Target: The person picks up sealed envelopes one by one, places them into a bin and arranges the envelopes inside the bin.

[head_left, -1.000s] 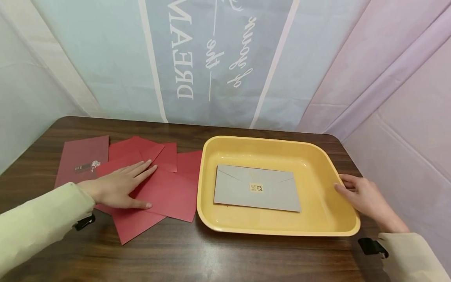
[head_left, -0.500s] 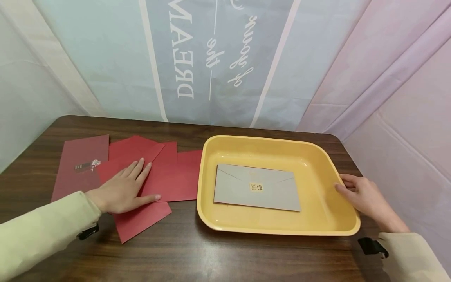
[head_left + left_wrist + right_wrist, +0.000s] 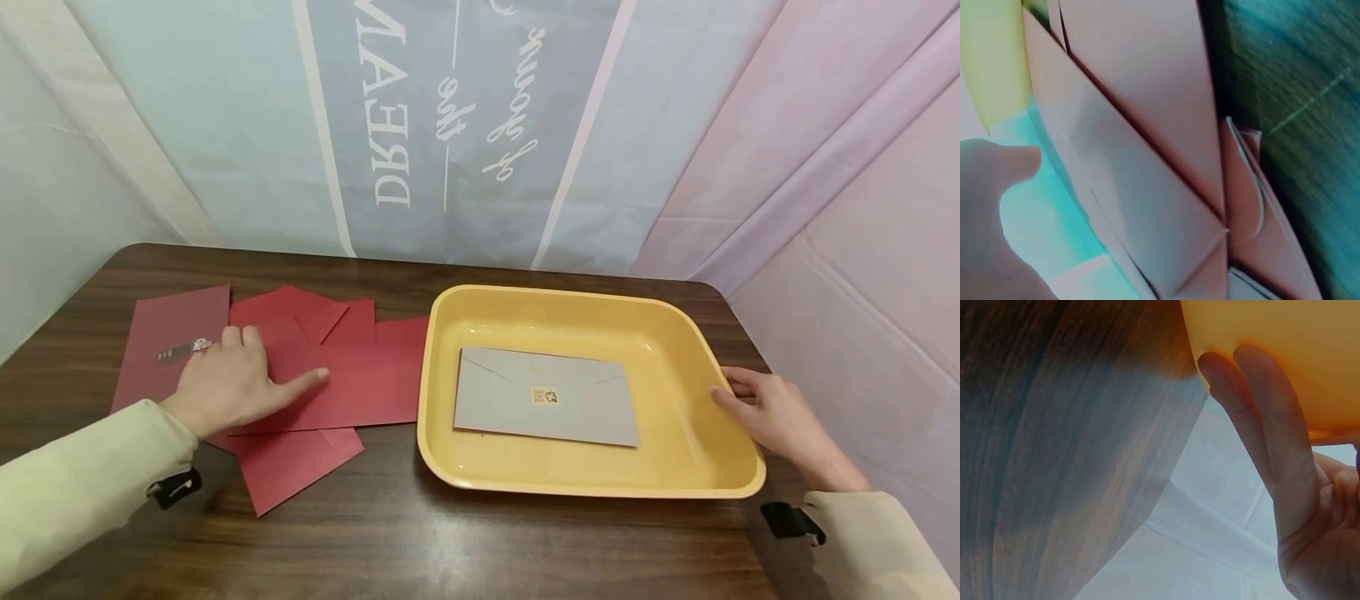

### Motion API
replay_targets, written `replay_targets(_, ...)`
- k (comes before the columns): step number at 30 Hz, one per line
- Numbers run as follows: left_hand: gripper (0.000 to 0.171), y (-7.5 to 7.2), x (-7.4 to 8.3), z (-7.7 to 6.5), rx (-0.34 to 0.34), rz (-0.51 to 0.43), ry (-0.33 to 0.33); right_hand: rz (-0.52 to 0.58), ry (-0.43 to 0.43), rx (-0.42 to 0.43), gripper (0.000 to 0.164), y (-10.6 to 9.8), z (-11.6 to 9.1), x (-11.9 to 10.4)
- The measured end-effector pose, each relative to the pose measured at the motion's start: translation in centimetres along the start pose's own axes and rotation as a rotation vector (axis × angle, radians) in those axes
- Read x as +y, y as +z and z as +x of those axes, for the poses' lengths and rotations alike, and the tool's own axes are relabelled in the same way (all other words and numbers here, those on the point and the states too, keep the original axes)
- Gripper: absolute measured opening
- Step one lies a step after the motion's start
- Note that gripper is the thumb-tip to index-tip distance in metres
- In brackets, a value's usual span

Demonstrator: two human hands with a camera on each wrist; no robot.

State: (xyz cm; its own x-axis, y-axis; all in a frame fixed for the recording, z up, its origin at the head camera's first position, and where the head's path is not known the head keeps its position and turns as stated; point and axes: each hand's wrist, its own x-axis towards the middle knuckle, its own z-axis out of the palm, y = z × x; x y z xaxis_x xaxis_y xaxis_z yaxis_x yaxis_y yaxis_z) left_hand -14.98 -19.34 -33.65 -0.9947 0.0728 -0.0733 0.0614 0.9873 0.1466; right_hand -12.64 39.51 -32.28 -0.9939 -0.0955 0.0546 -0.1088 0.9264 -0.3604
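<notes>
My left hand is over a spread of red envelopes, thumb stretched to the right and fingers bent forward; nothing is gripped in it. In the left wrist view its thumb stands apart from the overlapping envelopes. A darker red envelope with a small printed mark lies at the far left. My right hand grips the right rim of a yellow plastic tray, thumb on the inside; its fingers press the outer wall. A grey envelope with a "just for you" sticker lies in the tray.
The dark wood table carries everything. A pale blue cloth with mirrored lettering hangs behind its far edge, and a whitish cloth wall stands on the right. The tray's left rim borders the red envelopes.
The top red envelope has turned to lie level, pointing toward the tray. My left hand then shifted left, its fingers drawing in. The right hand stays on the tray.
</notes>
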Motion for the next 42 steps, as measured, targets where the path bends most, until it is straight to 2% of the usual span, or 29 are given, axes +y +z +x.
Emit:
replay_targets(3,0.096,-0.2,-0.6,0.3,-0.084,-0.047,-0.071,0.001,0.007,-0.011,0.045,0.0,0.0,-0.1)
replay_targets(6,0.092,-0.3,-1.1,0.5,-0.125,-0.065,-0.088,-0.007,0.011,-0.018,0.046,0.0,0.0,-0.1)
replay_targets(12,0.085,-0.3,-1.6,0.8,-0.146,-0.091,-0.075,0.0,0.006,-0.013,0.044,0.1,0.0,0.0)
replay_targets(20,0.071,-0.6,-1.6,1.0,-0.212,-0.153,-0.086,0.0,-0.008,0.01,0.045,0.0,0.0,0.1)
replay_targets(28,0.071,-0.7,-2.1,1.4,-0.273,-0.206,-0.099,0.0,-0.007,0.008,0.045,0.1,0.1,0.2)
replay_targets(34,0.066,-1.0,-2.9,1.8,-0.326,-0.303,-0.115,0.0,-0.007,0.004,0.046,0.0,0.0,0.1)
replay_targets(42,0.059,-1.8,-3.1,2.5,-0.321,-0.342,-0.1,0.004,0.003,0.005,0.046,0.0,0.0,0.1)
